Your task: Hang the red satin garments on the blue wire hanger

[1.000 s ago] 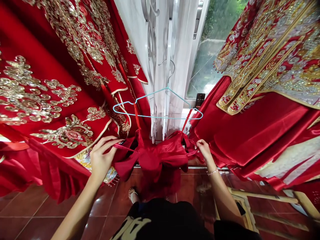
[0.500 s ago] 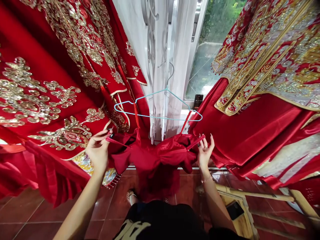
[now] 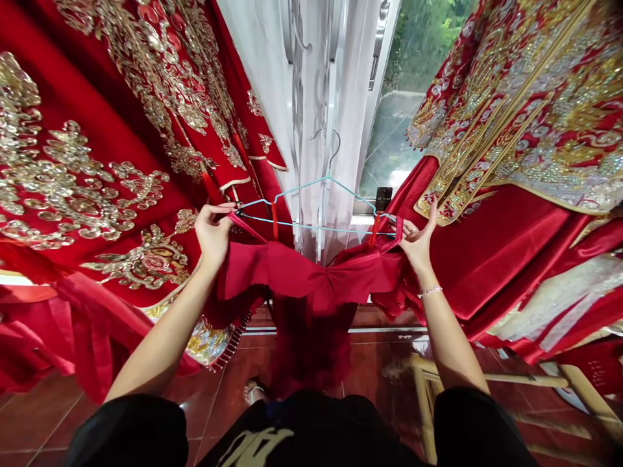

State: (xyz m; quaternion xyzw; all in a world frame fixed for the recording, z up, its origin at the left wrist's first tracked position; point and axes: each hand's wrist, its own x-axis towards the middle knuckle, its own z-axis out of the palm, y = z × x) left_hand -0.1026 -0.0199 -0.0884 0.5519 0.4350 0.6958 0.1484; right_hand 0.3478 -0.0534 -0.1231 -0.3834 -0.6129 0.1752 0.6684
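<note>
A dark red dress (image 3: 311,275) hangs in front of me from a light blue wire hanger (image 3: 311,183) by thin red loops. My left hand (image 3: 213,232) pinches the dress's left strap beside the hanger's left end. On the other side, my right hand (image 3: 417,241) grips the right strap at the hanger's right end, index finger pointing up. Both straps are pulled outward and up, so the bodice lies spread between my hands. The hanger's metal hook stands upright. The lower skirt falls toward the floor, dark and blurred.
Gold-beaded red garments (image 3: 139,256) hang at the left. An embroidered red jacket (image 3: 516,117) hangs at the right. White curtains (image 3: 257,78) and a window (image 3: 413,84) are behind. A phone (image 3: 384,198) stands near the sill. A bamboo chair (image 3: 516,378) stands on the tiled floor (image 3: 214,395).
Both hands have moved upward with the straps, from below the hanger to its two ends. The bodice has risen and spread flatter. My view has shifted slightly.
</note>
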